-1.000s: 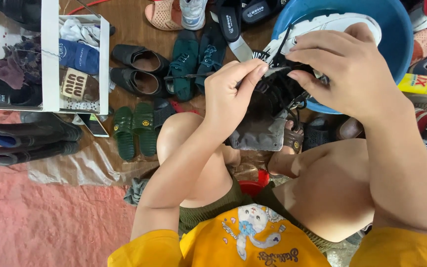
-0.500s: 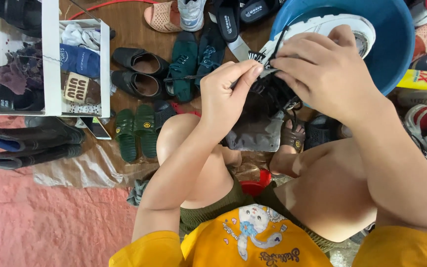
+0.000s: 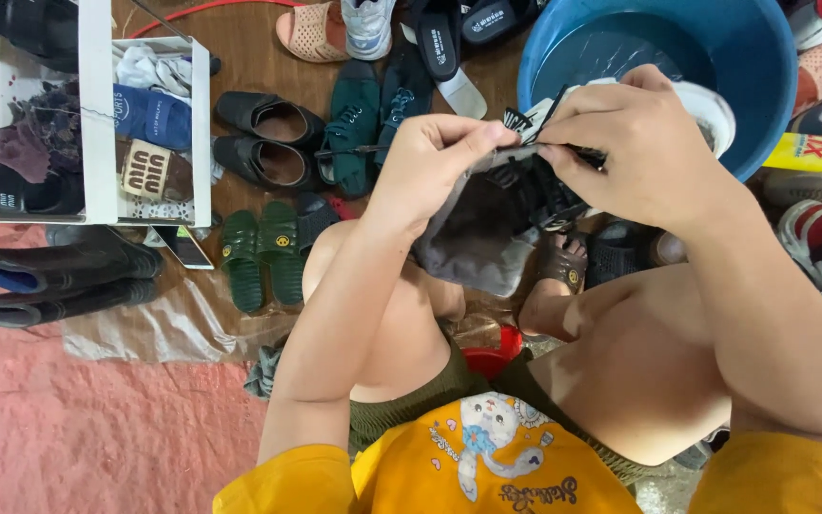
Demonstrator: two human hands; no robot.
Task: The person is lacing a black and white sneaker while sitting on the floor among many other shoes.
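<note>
Left hand [image 3: 430, 157] and right hand [image 3: 635, 143], both closed in a pinch on a dark sneaker [image 3: 501, 214] and its lace, hold it above the knees, just beside the blue basin [image 3: 773, 86]. A loosened pinch would likely drop the shoe onto the green slippers [image 3: 259, 252] or into the basin. Sandals [image 3: 268, 143] crowd the floor; a white shelf [image 3: 97, 114] stands left.

Grey-black shoe [image 3: 487, 224], blue basin [image 3: 763, 86]
</note>
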